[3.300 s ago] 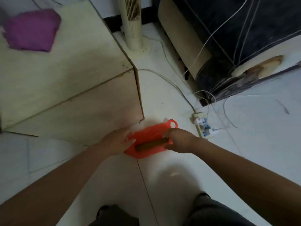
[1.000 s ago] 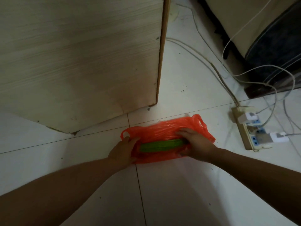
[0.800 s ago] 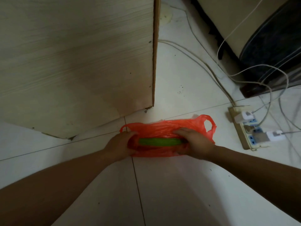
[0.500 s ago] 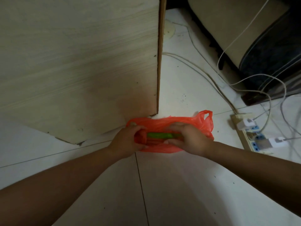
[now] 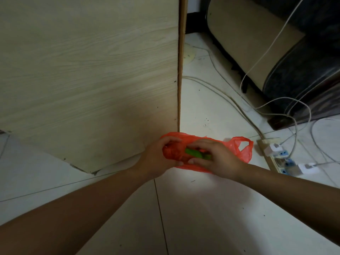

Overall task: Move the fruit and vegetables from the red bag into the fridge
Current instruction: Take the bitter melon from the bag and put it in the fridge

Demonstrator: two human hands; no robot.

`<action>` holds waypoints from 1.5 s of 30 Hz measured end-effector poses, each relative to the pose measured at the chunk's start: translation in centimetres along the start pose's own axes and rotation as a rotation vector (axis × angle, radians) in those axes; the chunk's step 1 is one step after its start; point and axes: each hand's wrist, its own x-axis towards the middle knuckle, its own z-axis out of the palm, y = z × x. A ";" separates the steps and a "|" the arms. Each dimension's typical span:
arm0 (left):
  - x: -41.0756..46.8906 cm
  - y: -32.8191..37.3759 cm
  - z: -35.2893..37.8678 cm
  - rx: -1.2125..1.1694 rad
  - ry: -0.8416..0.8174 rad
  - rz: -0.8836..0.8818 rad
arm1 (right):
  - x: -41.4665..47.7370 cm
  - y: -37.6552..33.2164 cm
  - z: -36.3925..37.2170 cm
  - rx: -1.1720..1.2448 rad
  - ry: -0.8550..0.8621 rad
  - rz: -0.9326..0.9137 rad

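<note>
Head view: looking down at a white tile floor (image 5: 202, 208) with two bare arms reaching forward.
Red bag: a thin red plastic bag (image 5: 245, 155) lies on the floor just below the middle of the picture, toward 5 o'clock. Its top edge touches the bottom corner of the wood panel. One loop handle sticks out at its 3 o'clock end.
Green vegetable: a long green vegetable (image 5: 195, 153) shows in the bag's open mouth, between the two hands. Only a short part of it can be seen.
Left hand: the left hand (image 5: 158, 159) comes in from 8 o'clock. Its fingers curl over the bag's 9 o'clock end and the thumb sits under it, so it grips the plastic tight.
Right hand: the right hand (image 5: 219, 159) comes in from 4 o'clock. Its fingers lie over the vegetable and its thumb is under it, so it is closed around the vegetable. The hand hides the rest of it.
Wood panel: a big pale wood panel (image 5: 92, 80) fills the 10 o'clock side. Its brown edge runs straight down to the bag.
Power strip: a power strip (image 5: 272, 153) lies on the floor at 4 o'clock, just beside the bag's handle, not touching it. Two white plugs (image 5: 273, 149) sit in it.
Wires: white wires (image 5: 220, 92) run across the floor from 1 o'clock down to the strip.
Furniture: a dark and tan piece of furniture (image 5: 303, 70) stands at 2 o'clock.
Fridge: none shows in this view.
</note>
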 end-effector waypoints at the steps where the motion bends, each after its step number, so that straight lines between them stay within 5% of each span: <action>1: 0.0 0.0 0.0 -0.009 0.010 -0.006 | -0.1 0.0 -0.2 0.015 0.013 0.004; 6: 0.0 0.4 -0.2 -0.069 0.031 -0.032 | 0.1 -0.2 -0.9 0.084 0.171 0.029; 16: 0.1 3.4 -1.7 -0.180 -0.077 0.018 | 0.5 -0.8 -0.4 0.002 0.044 0.074; 19: 0.5 4.5 -1.9 -0.159 0.060 -0.004 | 0.6 -0.9 -0.8 -0.022 0.092 0.089; 22: 0.7 5.4 -1.4 0.027 0.239 0.003 | 0.6 -1.0 -0.7 -0.043 0.141 0.091; 29: 0.4 5.3 1.1 0.202 0.175 -0.039 | 0.5 -1.2 0.4 -0.020 0.195 0.112; 36: 0.8 3.7 0.4 -0.068 0.146 -0.170 | -1.0 0.2 -0.5 -0.005 0.154 0.075; 45: 1.6 5.0 0.4 -0.316 0.096 -0.136 | -0.1 -0.5 -1.5 0.067 0.149 0.126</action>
